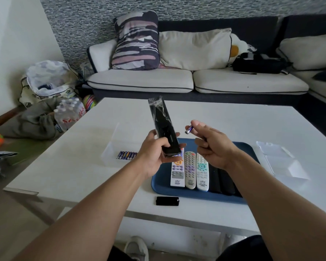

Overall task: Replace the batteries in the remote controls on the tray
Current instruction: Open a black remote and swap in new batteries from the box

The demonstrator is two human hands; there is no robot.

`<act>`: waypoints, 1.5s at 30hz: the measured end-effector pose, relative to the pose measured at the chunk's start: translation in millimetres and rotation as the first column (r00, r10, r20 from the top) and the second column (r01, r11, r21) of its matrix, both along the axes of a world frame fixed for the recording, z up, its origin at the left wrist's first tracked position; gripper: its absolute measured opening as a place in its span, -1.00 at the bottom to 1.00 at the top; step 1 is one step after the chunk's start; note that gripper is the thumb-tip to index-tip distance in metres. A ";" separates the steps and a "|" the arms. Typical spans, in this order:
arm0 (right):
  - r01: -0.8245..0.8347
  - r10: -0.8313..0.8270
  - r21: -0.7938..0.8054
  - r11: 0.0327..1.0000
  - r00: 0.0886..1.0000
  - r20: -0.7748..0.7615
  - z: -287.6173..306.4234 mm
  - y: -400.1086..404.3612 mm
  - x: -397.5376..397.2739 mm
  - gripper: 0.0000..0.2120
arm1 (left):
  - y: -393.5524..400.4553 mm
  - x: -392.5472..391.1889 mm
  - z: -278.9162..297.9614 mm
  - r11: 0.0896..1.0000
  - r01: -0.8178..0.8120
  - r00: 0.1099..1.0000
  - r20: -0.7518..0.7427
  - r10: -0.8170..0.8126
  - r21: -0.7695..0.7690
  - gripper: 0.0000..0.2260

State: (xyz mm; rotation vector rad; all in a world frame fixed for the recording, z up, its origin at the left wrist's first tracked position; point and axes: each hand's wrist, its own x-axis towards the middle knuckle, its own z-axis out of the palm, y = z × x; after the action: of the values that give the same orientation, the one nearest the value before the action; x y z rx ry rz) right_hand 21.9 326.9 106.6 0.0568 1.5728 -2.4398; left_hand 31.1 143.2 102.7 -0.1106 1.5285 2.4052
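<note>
My left hand (pixel 154 151) grips the lower end of a black remote (pixel 163 125) wrapped in clear plastic, held tilted up above the table. My right hand (pixel 213 146) pinches a small battery (pixel 189 129) between thumb and forefinger, just right of the remote and apart from it. Below my hands a blue tray (pixel 158 182) holds three white remotes (pixel 190 170) side by side and dark remotes (pixel 221 182) to their right, partly hidden by my right forearm. A black battery cover (pixel 167 201) lies on the table in front of the tray.
A clear plastic box (pixel 111 147) left of the tray holds a row of several batteries (pixel 127 155). Another clear container (pixel 282 162) lies at the right on the white table (pixel 73 166). A sofa with cushions stands behind; bags and bottles sit on the floor at left.
</note>
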 end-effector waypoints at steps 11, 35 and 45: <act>0.335 0.018 0.563 0.756 0.848 -0.529 7.9 -20.1 13.9 -0.88 | 0.4 -8.0 -5.7 0.999 -0.004 0.998 -0.060 0.001 -0.047 -0.67; 0.447 0.185 0.777 0.444 0.803 -0.567 -5.9 -30.6 10.5 -0.90 | 2.4 -20.0 -17.3 0.997 -0.014 0.996 -0.084 0.008 -0.070 -0.75; 0.390 0.087 0.835 0.389 0.886 -0.455 0.2 -23.9 7.5 -0.55 | 8.2 -16.0 -19.4 0.985 0.032 0.986 -0.155 -0.059 -0.171 -0.79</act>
State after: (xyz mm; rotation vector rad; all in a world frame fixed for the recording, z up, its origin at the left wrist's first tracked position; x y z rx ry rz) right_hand 29.5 303.0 106.9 -0.1755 3.0850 -1.3318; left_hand 15.1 151.4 83.4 0.0836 1.7836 2.2942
